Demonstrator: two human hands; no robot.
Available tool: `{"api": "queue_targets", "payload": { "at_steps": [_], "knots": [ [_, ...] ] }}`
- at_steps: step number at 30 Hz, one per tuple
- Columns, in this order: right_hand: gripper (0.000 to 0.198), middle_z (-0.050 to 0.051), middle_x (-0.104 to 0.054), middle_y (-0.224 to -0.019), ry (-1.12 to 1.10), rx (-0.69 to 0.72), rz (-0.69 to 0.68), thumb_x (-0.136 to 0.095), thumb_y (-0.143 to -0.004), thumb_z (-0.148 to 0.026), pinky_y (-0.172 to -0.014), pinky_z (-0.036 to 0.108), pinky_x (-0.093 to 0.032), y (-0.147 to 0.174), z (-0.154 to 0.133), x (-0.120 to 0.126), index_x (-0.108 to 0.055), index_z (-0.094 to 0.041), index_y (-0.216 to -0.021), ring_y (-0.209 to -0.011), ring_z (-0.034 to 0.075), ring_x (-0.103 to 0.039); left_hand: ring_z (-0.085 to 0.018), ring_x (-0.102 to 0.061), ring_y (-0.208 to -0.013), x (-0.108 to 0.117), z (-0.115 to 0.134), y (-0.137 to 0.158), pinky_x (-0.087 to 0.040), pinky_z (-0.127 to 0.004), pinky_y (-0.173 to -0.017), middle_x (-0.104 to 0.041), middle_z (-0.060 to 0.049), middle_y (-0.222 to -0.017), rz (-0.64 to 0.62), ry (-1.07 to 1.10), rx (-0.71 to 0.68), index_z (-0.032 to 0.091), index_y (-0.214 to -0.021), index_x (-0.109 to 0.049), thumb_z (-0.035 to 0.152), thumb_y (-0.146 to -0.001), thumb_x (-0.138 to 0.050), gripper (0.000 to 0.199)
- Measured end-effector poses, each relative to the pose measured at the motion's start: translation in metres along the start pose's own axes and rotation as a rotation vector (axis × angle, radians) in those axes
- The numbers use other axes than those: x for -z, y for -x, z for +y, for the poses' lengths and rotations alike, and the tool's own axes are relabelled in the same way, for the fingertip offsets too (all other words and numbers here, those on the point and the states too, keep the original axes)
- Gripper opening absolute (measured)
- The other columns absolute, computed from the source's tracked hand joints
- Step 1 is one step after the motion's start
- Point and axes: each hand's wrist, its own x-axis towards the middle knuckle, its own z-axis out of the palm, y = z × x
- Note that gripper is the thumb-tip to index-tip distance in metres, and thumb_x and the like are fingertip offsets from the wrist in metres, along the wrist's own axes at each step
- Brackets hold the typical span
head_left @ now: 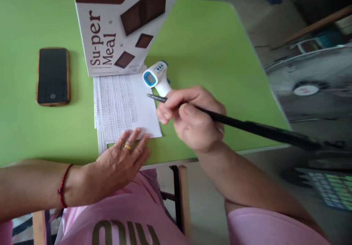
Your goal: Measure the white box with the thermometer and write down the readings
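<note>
My right hand (196, 118) is closed round a black pen (242, 124), its pale pointed tip raised over the right part of the sheets. Under that tip lie white paper sheets (143, 106) covered in lines of small dark marks too small to read. My left hand (125, 155), with a gold ring, rests flat with fingers spread on the sheets' near edge. Just beyond my right hand's fingers is a white and blue infrared thermometer (158, 74), its handle partly hidden. A white and brown box (110, 32) marked "Su-per Meal" stands at the sheets' far edge.
On the green table (209, 47), a phone in a brown case (53, 76) lies to the left. A fan (306, 88) shows beyond the table's right edge. Below it sits a patterned grey and green object (330, 188). A wooden chair part (183, 201) is near my body.
</note>
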Motion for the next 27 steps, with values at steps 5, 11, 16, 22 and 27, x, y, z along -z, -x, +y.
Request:
{"api": "queue_targets", "payload": {
  "at_steps": [5,11,16,22,27],
  "knots": [
    [0.024,-0.002,-0.058,-0.065,-0.114,-0.177,-0.002,-0.051,-0.088,-0.033,-0.057,0.031,-0.05,0.023,0.014,-0.011,-0.068,-0.021,-0.098,-0.06,0.013,-0.055,-0.032,-0.054,-0.132,-0.001,0.001,0.001,-0.047,-0.046,-0.109,-0.053,-0.013,-0.146,-0.012,0.002,-0.009,0.018,-0.137,-0.058,0.029,-0.093,-0.05,0.047],
    [0.004,-0.006,-0.057,-0.057,0.213,-0.113,0.141,-0.061,-0.077,-0.021,-0.044,0.024,-0.04,0.034,0.025,-0.022,-0.059,-0.022,-0.08,-0.045,0.009,-0.047,-0.033,-0.045,-0.139,-0.009,0.008,0.004,-0.039,-0.047,-0.115,-0.046,-0.014,-0.151,-0.017,-0.013,0.026,0.015,-0.142,-0.053,0.029,-0.095,-0.048,0.049],
    [0.011,-0.007,-0.056,-0.056,0.353,0.017,0.165,-0.064,-0.078,-0.022,-0.047,0.024,-0.044,0.033,0.024,-0.024,-0.053,-0.024,-0.075,-0.048,0.01,-0.051,-0.036,-0.045,-0.138,-0.009,0.008,0.004,-0.04,-0.048,-0.115,-0.047,-0.016,-0.15,-0.016,-0.007,0.025,0.013,-0.144,-0.05,0.03,-0.094,-0.048,0.052],
    [0.014,-0.006,-0.057,-0.058,0.412,0.1,0.048,-0.06,-0.085,-0.026,-0.054,0.026,-0.048,0.035,0.027,-0.019,-0.05,-0.025,-0.075,-0.053,0.011,-0.054,-0.036,-0.047,-0.137,-0.009,0.008,0.003,-0.04,-0.048,-0.114,-0.046,-0.015,-0.152,-0.027,0.0,0.033,0.013,-0.145,-0.048,0.028,-0.095,-0.046,0.053],
    [0.016,-0.006,-0.058,-0.058,0.454,0.098,0.018,-0.058,-0.086,-0.029,-0.053,0.026,-0.048,0.032,0.024,-0.02,-0.049,-0.025,-0.073,-0.053,0.011,-0.054,-0.035,-0.046,-0.138,-0.007,0.008,0.002,-0.04,-0.048,-0.114,-0.046,-0.014,-0.151,-0.043,0.008,0.025,0.014,-0.146,-0.048,0.029,-0.094,-0.048,0.054]
  ]
}}
